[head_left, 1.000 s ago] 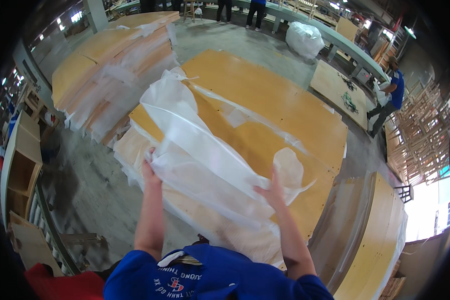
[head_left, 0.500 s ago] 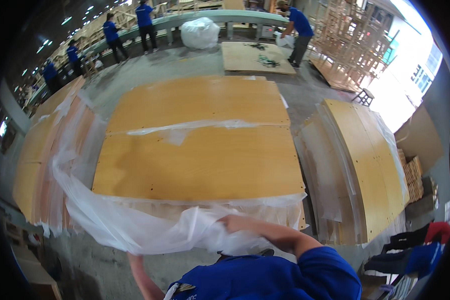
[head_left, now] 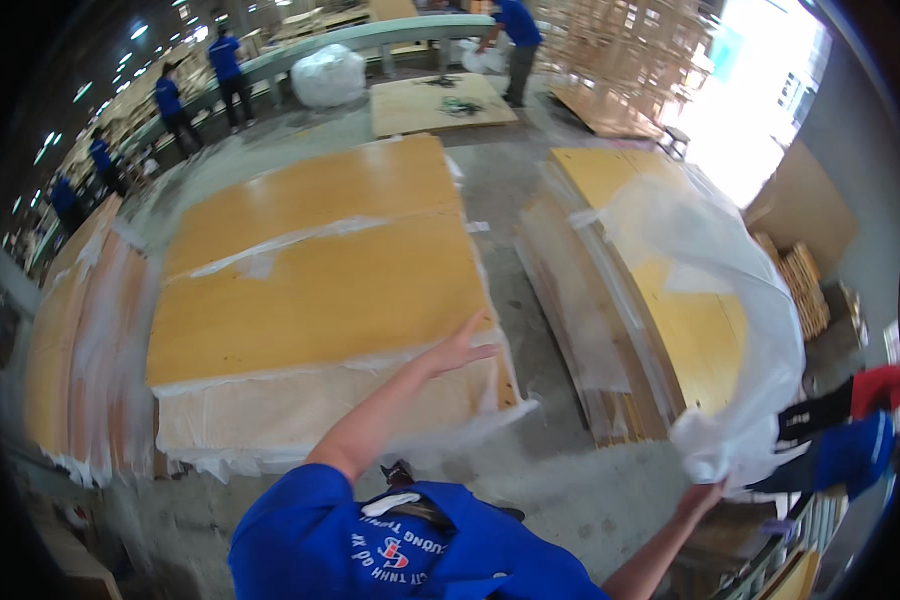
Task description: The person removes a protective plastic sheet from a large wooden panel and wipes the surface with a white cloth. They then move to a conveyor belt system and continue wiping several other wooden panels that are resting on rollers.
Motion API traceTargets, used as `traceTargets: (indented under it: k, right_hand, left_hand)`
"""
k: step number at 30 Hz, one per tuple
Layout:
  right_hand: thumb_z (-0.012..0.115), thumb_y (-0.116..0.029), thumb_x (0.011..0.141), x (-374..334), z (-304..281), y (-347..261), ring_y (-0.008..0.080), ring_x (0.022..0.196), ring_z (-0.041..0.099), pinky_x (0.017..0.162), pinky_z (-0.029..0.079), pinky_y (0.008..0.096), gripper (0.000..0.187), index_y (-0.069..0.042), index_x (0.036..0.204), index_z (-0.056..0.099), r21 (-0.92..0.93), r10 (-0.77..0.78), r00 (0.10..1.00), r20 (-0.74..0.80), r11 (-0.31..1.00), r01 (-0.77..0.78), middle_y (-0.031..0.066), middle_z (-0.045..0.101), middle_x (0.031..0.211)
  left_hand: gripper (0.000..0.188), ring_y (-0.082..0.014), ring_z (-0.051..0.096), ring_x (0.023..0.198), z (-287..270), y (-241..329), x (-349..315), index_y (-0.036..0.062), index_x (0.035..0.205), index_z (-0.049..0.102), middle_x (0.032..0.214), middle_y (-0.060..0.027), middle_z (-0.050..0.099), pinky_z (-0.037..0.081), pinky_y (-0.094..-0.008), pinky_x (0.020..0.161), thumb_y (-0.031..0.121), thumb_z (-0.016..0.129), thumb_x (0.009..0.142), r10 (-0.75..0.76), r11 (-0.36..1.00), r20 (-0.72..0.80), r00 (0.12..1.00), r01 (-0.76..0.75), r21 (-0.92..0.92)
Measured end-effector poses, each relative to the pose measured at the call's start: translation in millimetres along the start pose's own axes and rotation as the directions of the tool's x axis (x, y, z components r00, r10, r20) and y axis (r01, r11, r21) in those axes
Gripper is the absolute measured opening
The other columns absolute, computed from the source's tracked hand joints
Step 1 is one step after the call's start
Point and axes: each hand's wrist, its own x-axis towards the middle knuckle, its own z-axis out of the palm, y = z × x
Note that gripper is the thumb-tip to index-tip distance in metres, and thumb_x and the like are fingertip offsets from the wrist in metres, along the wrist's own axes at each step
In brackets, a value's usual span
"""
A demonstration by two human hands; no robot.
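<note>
Both hands are out: my left hand (head_left: 462, 350) is spread open, holding nothing, over the near corner of the big yellow board stack (head_left: 320, 270). My right hand (head_left: 705, 492) grips a bunched end of the clear plastic sheet (head_left: 730, 300), which billows up over another board stack (head_left: 660, 270) on my right.

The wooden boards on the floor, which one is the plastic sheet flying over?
The yellow board on the right. The clear plastic sheet, held in the right hand, billows above it. The big middle board has only the empty left hand over its corner.
</note>
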Motion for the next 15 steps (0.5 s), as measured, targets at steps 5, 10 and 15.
traceTargets:
  k: [5,10,15]
  right_hand:
    - [0.060,-0.010,0.082,-54,-19,-36,0.0135,0.083,0.059,0.075,0.048,0.0281,0.012,-0.002,0.091,0.063,-0.178,0.313,0.402,0.861,0.924,-0.338,0.0029,0.064,0.093]
    - [0.060,-0.009,0.081,-16,-92,-48,0.0140,0.090,0.058,0.080,0.046,0.0299,0.016,0.000,0.095,0.063,0.146,0.176,0.772,0.610,0.933,-0.329,0.0048,0.064,0.095]
    - [0.055,-0.013,0.086,21,-177,18,0.0126,0.085,0.057,0.075,0.048,0.0288,0.017,-0.003,0.097,0.062,0.064,0.120,0.937,-0.329,0.992,-0.105,0.0039,0.061,0.095]
  left_hand:
    - [0.104,-0.0296,0.011,0.141,162,97,114,0.0088,0.147,-0.002,0.152,-0.0176,0.006,0.024,-0.0472,0.109,0.056,0.062,0.080,0.049,0.763,0.108,0.993,0.033,-0.646]
    - [0.099,-0.0292,0.015,0.139,300,138,146,0.0079,0.145,0.004,0.149,-0.0171,0.013,0.025,-0.0456,0.109,0.052,0.064,0.079,0.070,0.652,0.377,0.923,0.244,-0.718]
    - [0.094,-0.0287,0.020,0.137,426,145,139,0.0069,0.143,0.011,0.146,-0.0165,0.020,0.026,-0.0441,0.108,0.048,0.065,0.078,0.064,0.845,0.642,0.764,0.300,-0.442]
